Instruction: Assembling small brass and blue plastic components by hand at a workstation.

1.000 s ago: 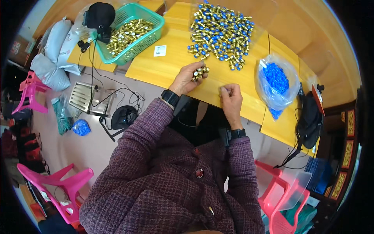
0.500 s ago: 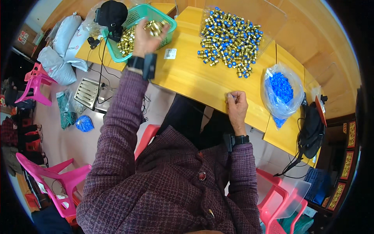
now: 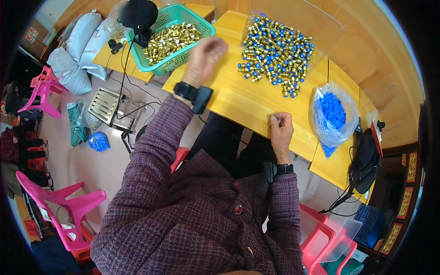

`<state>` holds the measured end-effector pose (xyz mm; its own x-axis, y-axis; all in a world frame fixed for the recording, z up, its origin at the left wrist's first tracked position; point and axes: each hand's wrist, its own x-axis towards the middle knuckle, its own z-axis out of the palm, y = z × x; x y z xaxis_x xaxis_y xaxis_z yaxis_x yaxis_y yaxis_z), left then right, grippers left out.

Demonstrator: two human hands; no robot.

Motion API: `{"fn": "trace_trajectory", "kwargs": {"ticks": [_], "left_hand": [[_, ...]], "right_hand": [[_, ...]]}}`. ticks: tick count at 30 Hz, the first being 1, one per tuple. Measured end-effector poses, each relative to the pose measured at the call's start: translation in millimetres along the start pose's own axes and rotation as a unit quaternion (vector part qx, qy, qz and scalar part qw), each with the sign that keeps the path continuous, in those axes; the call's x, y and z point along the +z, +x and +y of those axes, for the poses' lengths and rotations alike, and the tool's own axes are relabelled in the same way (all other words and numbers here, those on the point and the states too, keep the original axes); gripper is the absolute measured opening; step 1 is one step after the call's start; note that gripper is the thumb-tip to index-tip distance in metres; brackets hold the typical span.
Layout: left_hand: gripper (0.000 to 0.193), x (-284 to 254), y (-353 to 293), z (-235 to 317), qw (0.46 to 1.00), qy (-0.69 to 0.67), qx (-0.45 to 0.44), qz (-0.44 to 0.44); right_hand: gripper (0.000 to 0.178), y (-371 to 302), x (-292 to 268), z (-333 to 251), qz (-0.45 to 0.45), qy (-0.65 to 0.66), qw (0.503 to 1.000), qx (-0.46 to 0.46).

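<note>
My left hand is raised over the table, just right of a green plastic basket of brass fittings. Its fingers are curled and slightly blurred, and whatever lies in them is hidden. At the table's near edge my right hand is closed in a pinch, thumb against the forefinger. Something tiny and bluish may be between the fingertips, too small to name. Beyond it spreads a pile of brass fittings with blue caps. To the right of that hand sits a clear plastic bag of blue caps.
A clear plastic panel stands behind the pile. A black cap-like item with cables overhangs the basket's left rim. A black bag hangs at the table's right end. Pink chairs and white sacks stand on the floor.
My left hand has left the basket, moving right and nearer with its fingers curled; the several brass fittings seen at it before no longer show there. My right hand keeps its pinch.
</note>
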<state>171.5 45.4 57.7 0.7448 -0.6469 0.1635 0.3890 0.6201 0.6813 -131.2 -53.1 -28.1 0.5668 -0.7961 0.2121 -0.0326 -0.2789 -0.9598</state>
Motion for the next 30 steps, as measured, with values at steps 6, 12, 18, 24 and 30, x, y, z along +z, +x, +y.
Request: {"fn": "trace_trajectory", "kwargs": {"ticks": [6, 12, 18, 24, 30], "left_hand": [[0.02, 11, -26, -80, 0.928, 0.366, -0.064, 0.016], [0.017, 22, -33, -111, 0.759, 0.64, 0.112, -0.047], [0.023, 32, -31, -127, 0.658, 0.717, 0.213, -0.089], [0.027, 39, -36, -137, 0.682, 0.713, 0.144, -0.083], [0.031, 48, -42, -133, 0.662, 0.715, 0.225, -0.031]], "right_hand": [[0.011, -2, 2, -3, 0.003, -0.005, 1.0, -0.002], [0.011, 0, 0, -7, 0.002, -0.018, 1.0, 0.009], [0.012, 0, -2, 3, 0.006, 0.0, 1.0, 0.009], [0.014, 1, 3, 6, 0.018, 0.01, 1.0, -0.011], [0.014, -1, 0, 1, 0.011, 0.024, 1.0, 0.003]]}}
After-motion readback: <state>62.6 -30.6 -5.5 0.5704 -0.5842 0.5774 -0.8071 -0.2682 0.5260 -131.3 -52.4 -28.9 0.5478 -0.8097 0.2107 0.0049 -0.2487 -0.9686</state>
